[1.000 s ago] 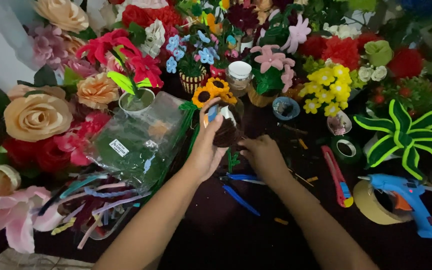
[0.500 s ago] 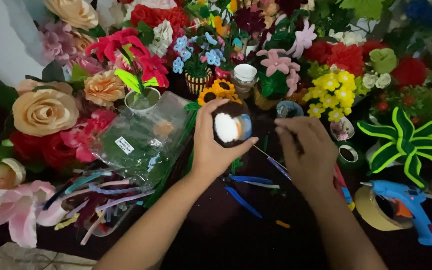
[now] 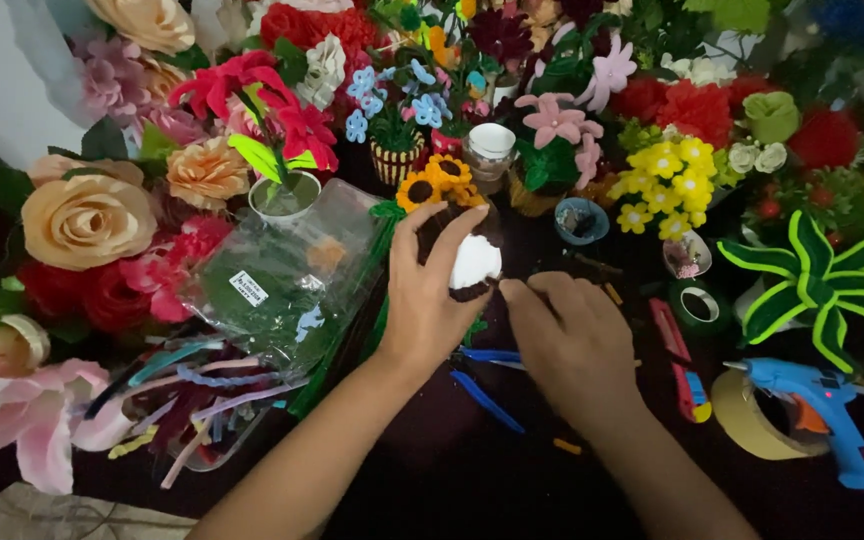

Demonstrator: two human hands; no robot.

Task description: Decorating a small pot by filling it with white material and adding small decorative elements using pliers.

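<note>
My left hand [image 3: 424,295] grips a small dark pot [image 3: 464,285] filled with white foam [image 3: 474,262]. The pot is tilted toward me over the dark table. Orange sunflowers made of pipe cleaners [image 3: 438,183] sit just behind the pot. My right hand [image 3: 570,338] lies right beside the pot, back up and fingers curled, with its fingertips at the pot's lower right side. Whatever is inside that hand is hidden.
A clear bag of green pipe cleaners [image 3: 282,280] and a bundle of coloured ones [image 3: 187,400] lie to the left. Blue pipe-cleaner pieces [image 3: 487,400] lie under my hands. To the right are a red cutter [image 3: 682,370], green tape [image 3: 700,305], a tan tape roll [image 3: 744,425] and a blue glue gun [image 3: 817,410]. Artificial flowers crowd the back.
My right hand came down from the upper right to the pot's side. My left hand turned the pot, and the white foam now faces right.
</note>
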